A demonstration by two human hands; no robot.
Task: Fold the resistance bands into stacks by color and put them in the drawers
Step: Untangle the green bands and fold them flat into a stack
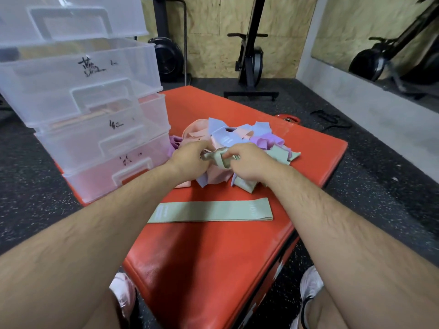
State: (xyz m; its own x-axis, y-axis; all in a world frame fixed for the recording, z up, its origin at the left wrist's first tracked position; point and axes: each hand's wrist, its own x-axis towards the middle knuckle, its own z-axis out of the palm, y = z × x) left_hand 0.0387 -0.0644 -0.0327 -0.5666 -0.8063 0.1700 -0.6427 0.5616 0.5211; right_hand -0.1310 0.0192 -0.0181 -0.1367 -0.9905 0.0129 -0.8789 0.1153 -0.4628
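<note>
A tangled pile of resistance bands (240,136) in pink, blue, purple and green lies on the red mat (213,252). Over the near side of the pile, my left hand (190,160) and my right hand (249,162) both grip a crumpled green band (219,159) between them. One green band (211,211) lies flat and straight on the mat in front of the pile. At the left stands a stack of clear plastic drawers (95,129), each pulled out a little with black handwritten labels on the fronts.
The mat tops a red box with dark speckled rubber floor (370,186) around it. Black exercise machines (249,60) stand against the plywood wall behind. A mirror (380,39) is at the right. My shoes (311,286) are at the box's near edge.
</note>
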